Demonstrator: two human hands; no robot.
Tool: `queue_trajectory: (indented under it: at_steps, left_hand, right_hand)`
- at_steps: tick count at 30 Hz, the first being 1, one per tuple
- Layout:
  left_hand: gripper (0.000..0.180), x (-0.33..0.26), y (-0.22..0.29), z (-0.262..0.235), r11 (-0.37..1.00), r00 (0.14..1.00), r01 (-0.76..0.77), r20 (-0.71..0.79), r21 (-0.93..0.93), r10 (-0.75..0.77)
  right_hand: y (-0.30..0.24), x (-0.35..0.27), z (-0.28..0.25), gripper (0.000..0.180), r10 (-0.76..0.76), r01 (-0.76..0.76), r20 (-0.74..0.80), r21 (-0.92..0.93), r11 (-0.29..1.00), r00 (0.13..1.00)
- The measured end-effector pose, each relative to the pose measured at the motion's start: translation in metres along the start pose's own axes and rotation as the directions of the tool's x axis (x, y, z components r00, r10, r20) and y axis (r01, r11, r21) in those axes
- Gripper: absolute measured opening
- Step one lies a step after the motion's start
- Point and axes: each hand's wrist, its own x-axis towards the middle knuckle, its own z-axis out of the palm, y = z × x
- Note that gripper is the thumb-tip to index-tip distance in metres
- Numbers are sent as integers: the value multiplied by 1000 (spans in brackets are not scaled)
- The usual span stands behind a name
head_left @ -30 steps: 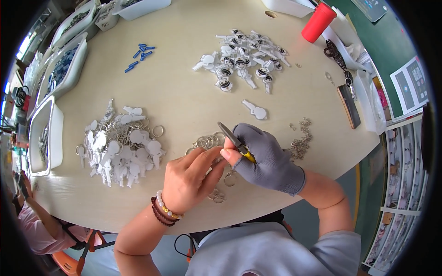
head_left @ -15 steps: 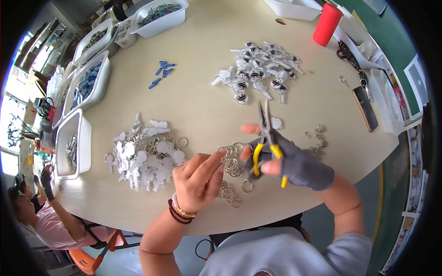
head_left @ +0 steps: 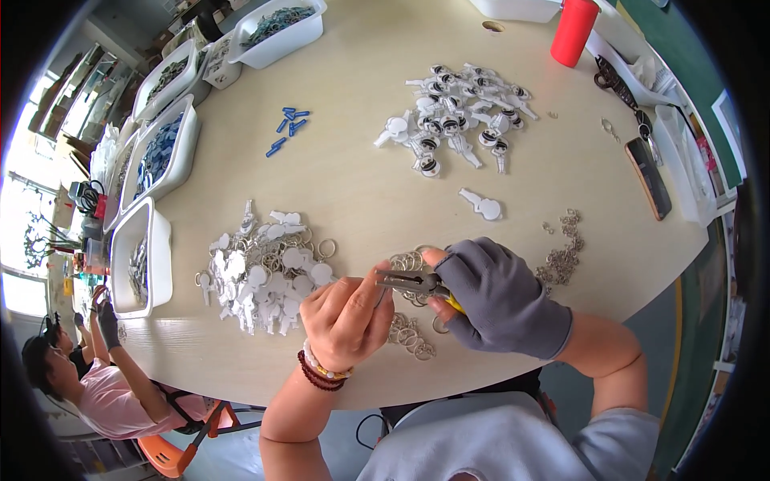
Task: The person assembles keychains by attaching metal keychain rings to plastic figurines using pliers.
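My right hand (head_left: 501, 301), in a grey fingerless glove, is closed round a pair of pliers (head_left: 411, 280) with yellow handles. The pliers' jaws point left and reach the fingertips of my left hand (head_left: 345, 317). Those bare fingers are pinched together, and a thin grey metal edge shows between them; what it belongs to is hidden. Beneath the pliers lie several metal split rings (head_left: 413, 341), partly covered by my hands. To the left is a heap of white tags with rings (head_left: 257, 272). A single white tag (head_left: 486, 207) lies beyond my right hand.
A pile of printed white tags (head_left: 457, 116) lies at the far side. Small metal links (head_left: 564, 256) are at right, near a phone (head_left: 648, 178). Blue pieces (head_left: 287, 127), a red cylinder (head_left: 574, 32) and white bins (head_left: 143, 256) surround the work. Another person (head_left: 112, 393) sits at left.
My right hand has swung the pliers from pointing away to pointing left, bringing their jaws to my left fingertips. The single white tag is now fully uncovered. My left hand keeps its pinch.
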Motion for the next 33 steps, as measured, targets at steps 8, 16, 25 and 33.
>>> queue_trajectory:
  at_steps: [8, 16, 25, 33]
  left_hand:
    - [35, 1, 5, -3, 998, 998, 62, 22, 23, -63]
    - [38, 2, 3, -5, 998, 998, 59, 26, 37, -60]
    - [38, 2, 6, -6, 997, 999, 39, 0, 71, -39]
    - [39, 2, 4, -10, 956, 997, -72, 58, 283, 58]
  right_hand:
    - [2, 2, -1, 36, 31, -76, 157, 295, 952, 987]
    - [6, 1, 1, 41, -46, 49, -29, 91, 995, 999]
    - [5, -1, -5, 42, -25, 22, -34, -97, 995, 999]
    - [1, -3, -10, 39, -9, 3, -25, -234, 972, 1000]
